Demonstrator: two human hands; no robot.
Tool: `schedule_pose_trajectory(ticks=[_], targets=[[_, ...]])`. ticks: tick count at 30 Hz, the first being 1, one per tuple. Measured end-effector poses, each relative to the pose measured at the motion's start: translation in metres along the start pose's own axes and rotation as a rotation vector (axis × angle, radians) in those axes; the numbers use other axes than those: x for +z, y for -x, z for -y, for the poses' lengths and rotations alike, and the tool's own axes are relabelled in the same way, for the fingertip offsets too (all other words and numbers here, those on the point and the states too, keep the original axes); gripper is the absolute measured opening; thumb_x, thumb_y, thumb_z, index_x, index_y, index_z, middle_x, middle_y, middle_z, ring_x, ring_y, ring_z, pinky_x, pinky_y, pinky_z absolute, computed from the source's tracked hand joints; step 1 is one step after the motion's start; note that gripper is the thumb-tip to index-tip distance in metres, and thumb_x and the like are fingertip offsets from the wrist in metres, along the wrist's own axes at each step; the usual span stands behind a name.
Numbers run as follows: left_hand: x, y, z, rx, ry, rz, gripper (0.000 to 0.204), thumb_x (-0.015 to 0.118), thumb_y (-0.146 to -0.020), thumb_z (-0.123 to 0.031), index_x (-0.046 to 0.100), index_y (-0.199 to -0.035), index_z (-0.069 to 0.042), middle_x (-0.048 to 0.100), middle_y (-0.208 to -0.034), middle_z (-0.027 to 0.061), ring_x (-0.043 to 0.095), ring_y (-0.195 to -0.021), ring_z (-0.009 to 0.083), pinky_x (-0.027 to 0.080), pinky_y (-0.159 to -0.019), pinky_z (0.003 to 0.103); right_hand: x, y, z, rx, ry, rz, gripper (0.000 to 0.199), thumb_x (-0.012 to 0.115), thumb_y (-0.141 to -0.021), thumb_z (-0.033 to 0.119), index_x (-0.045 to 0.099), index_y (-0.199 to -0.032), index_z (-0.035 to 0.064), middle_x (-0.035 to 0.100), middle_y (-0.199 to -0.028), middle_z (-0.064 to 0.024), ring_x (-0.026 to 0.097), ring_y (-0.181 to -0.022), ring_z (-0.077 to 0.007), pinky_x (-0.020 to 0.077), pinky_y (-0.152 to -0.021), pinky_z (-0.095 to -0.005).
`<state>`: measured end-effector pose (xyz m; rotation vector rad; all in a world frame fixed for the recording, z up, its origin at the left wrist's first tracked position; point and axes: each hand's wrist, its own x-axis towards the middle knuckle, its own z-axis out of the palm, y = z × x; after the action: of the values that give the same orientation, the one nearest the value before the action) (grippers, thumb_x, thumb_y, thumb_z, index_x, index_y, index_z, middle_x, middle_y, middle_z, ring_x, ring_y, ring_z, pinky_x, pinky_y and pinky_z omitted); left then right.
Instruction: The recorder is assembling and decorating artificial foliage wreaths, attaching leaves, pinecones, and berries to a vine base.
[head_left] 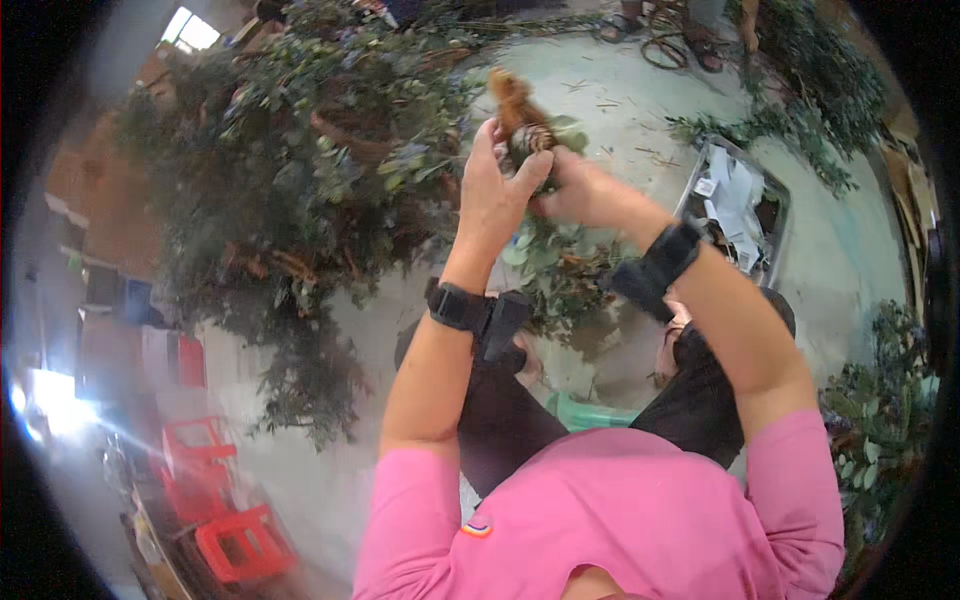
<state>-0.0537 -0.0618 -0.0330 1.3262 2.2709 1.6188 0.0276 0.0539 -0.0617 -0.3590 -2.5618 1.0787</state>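
Observation:
Out in front of me, both hands hold a greenery spray with a striped pine cone [533,138] and a golden-brown tip [510,92] that is blurred. My left hand [490,195] is closed around its left side, thumb across the front. From the right, my right hand [590,190] grips the spray's lower part, with its fingertips partly hidden behind the left thumb. Pale green leaves [570,135] stick out beside the pine cone. More leafy stems [560,270] show below the hands, and I cannot tell whether they join the held spray.
A large heap of greenery [330,150] fills the left. At right stands a clear plastic bin [782,215] with white labelled packets inside. Greenery also lies at far right [880,420]. Red plastic stools [240,545] are at lower left. Another person's feet [705,50] show at the top.

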Motion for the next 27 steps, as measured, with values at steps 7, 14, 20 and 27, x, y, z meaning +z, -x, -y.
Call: schedule_pose_trajectory(ticks=[7,14,20,27], targets=[[0.002,-0.015,0.027,-0.173,0.429,-0.351,0.029,0.064,-0.076,-0.004,0.053,-0.103,0.0,0.059,-0.087,0.0036,0.056,-0.074,0.0103,0.045,-0.065,0.024,0.028,0.032,0.016,-0.174,-0.122,-0.23,0.041,0.059,-0.072,0.013,0.048,-0.109,-0.0019,0.049,-0.113,-0.0206,0.044,-0.11,-0.0325,0.0376,-0.092,-0.0374],[-0.041,-0.018,0.066,-0.365,0.24,-0.396,0.033,0.06,-0.08,-0.015,0.053,-0.108,0.002,0.058,-0.097,0.0063,0.054,-0.081,0.0168,0.041,-0.077,0.033,-0.046,0.019,-0.1,0.335,-0.295,-0.374,0.019,0.051,-0.077,0.012,0.058,-0.089,-0.0011,0.059,-0.081,-0.0171,0.059,-0.075,-0.0256,0.0464,-0.069,-0.0334],[-0.04,-0.023,0.064,-0.332,0.197,-0.376,0.04,0.065,-0.076,-0.022,0.057,-0.103,0.006,0.06,-0.096,0.0096,0.054,-0.086,0.0147,0.04,-0.08,0.031,0.014,0.016,-0.129,0.14,-0.34,0.092,0.031,0.055,-0.071,0.01,0.055,-0.099,-0.0036,0.06,-0.087,-0.0112,0.058,-0.079,-0.0216,0.0454,-0.071,-0.0298],[-0.031,-0.038,0.038,-0.131,0.438,-0.203,0.053,0.063,-0.075,-0.021,0.04,-0.119,-0.003,0.055,-0.105,0.015,0.057,-0.095,0.0246,0.046,-0.085,0.037,0.032,0.033,-0.113,-0.021,-0.233,-0.08,0.028,0.055,-0.065,0.001,0.057,-0.094,0.0012,0.053,-0.097,-0.0144,0.053,-0.092,-0.0324,0.0443,-0.077,-0.0384]])
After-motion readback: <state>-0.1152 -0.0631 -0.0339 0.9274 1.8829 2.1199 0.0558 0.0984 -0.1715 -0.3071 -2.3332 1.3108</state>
